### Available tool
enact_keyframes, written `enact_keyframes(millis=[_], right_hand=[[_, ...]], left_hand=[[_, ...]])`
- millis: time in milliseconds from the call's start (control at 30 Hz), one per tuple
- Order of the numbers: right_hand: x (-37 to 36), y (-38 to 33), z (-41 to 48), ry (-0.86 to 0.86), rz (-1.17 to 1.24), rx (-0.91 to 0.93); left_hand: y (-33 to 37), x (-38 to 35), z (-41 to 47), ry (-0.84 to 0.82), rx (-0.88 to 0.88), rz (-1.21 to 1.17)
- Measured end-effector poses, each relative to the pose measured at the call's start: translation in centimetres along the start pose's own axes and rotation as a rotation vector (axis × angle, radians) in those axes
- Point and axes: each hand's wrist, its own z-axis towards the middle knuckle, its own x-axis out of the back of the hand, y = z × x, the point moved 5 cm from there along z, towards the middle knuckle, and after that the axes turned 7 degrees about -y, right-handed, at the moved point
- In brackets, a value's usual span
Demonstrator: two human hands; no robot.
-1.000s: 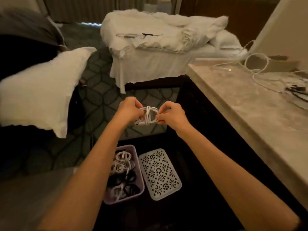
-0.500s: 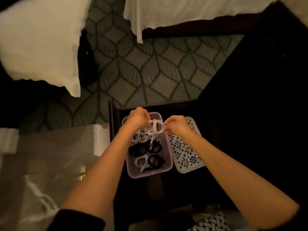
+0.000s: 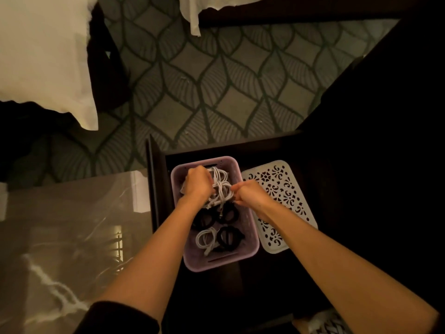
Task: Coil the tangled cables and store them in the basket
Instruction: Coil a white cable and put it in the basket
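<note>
A lilac plastic basket (image 3: 252, 244) stands on a dark low surface below me. Inside it lie several coiled cables, black ones (image 3: 227, 236) and a white one (image 3: 204, 238) toward the near end. A coiled white cable (image 3: 222, 186) sits at the far end of the basket, held between both hands. My left hand (image 3: 197, 183) grips its left side, down inside the basket. My right hand (image 3: 249, 195) pinches its right side, over the basket's right wall. Part of the coil is hidden under my left hand.
A white patterned basket lid (image 3: 284, 196) lies right beside the basket. A marble-topped surface (image 3: 60, 237) is at the left. Patterned carpet (image 3: 204, 88), a white pillow (image 3: 41, 56) and a bed's white sheet (image 3: 192, 13) lie beyond.
My view tipped down from the room to the basket. Both hands carried the white coil down from chest height into the far end of the basket.
</note>
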Motion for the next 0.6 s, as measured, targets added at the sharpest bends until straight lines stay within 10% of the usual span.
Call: enact_keyframes(millis=[600], right_hand=[[-1.5, 1.5, 1.0, -0.236, 0.076, -0.100]], left_hand=[[-0.7, -0.9, 1.0, 0.022, -0.003, 0.136]])
